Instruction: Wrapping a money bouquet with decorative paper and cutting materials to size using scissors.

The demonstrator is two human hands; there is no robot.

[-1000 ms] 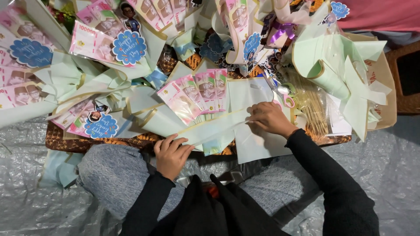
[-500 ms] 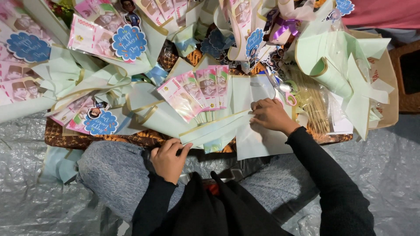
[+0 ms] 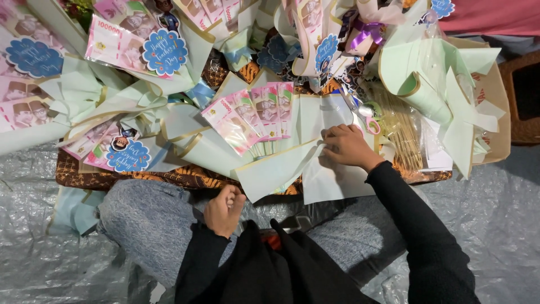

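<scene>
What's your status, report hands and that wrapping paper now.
Right hand flat on pale green wrapping paper, pressing it. Left hand curled on grey-clad knee, holding nothing visible. Fan of pink banknotes lies beside the paper.

We see pale mint wrapping paper edged in gold. Pink banknotes fan above it, on brown batik cloth.

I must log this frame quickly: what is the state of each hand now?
Left hand: loosely closed, holding nothing, resting on the knee.
Right hand: fingers bent, pressing on the pale green paper, not gripping it.
</scene>
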